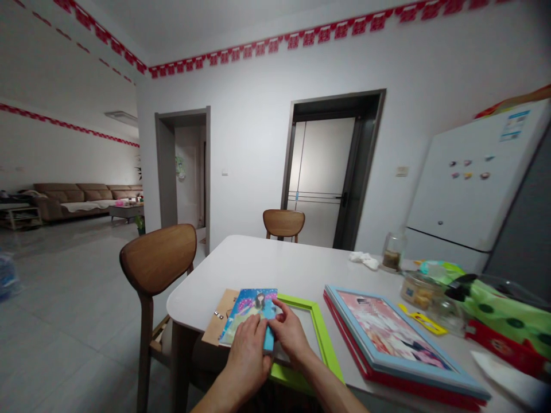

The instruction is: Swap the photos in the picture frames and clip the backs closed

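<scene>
A blue picture card [247, 304] with a cartoon girl in a yellowish dress lies near the table's front edge. My left hand [250, 351] lies over its lower part, fingers together and closed at the lower right edge. At the card's right edge, my right hand [290, 332] pinches it, the index finger reaching up along the side. The thumb tips are partly hidden. Beneath the card, on the left, is a brown backing board [213, 331] with a small metal clip. A lime green picture frame [321, 327] lies under my right hand and wrist.
Stacked frames, a light blue one [413, 367] on top, lie to the right on the white table [258, 258]. Beyond them are a glass jar [391, 255], a yellow cutter [426, 322], food containers [419, 289] and a green bag [508, 310]. A wooden chair [161, 258] stands at the left.
</scene>
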The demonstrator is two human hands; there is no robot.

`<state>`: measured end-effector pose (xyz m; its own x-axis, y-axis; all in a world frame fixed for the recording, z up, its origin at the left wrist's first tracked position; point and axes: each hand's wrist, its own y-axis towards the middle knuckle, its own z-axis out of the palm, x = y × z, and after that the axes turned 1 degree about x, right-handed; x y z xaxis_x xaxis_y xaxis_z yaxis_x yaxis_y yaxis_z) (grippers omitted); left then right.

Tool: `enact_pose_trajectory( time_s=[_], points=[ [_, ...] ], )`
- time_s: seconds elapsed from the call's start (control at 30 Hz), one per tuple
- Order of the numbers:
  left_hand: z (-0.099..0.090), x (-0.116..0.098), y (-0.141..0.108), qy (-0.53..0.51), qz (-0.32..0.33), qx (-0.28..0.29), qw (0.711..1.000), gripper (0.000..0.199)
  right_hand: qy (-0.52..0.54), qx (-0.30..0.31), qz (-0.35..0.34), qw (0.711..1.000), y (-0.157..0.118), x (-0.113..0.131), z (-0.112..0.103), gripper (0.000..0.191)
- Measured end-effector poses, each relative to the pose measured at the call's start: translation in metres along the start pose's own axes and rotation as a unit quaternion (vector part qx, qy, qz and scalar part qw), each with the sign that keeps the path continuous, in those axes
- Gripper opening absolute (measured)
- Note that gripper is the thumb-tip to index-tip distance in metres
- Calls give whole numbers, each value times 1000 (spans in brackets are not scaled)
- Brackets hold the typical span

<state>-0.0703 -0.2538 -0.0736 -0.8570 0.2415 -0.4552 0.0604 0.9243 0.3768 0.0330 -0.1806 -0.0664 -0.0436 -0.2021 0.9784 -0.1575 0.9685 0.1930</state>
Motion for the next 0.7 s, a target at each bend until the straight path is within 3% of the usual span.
enact_pose_trajectory(
  time_s=[0.1,0.27,0.43,0.53,0.6,0.7],
  points=[
    [-2,0,7,-5,25,-36,999,66,24,3,-26,999,-6,20,7,50],
    [-13,-6,11,-54,73,-123,988,54,110,10,-66,992,-17,55,9,54],
    [-5,-11,9,-57,100,-132,985,63,106,-30,-19,994,-19,67,5,52],
    [-4,-9,9,-69,117,-142,981,62,114,-23,-12,993,-20,70,4,51],
    [-10,-9,11,-105,108,-167,974,55,130,-9,-11,991,-20,71,3,49],
    [-25,-13,13,-191,39,-232,953,44,135,1,11,991,-23,63,0,46]
  ],
)
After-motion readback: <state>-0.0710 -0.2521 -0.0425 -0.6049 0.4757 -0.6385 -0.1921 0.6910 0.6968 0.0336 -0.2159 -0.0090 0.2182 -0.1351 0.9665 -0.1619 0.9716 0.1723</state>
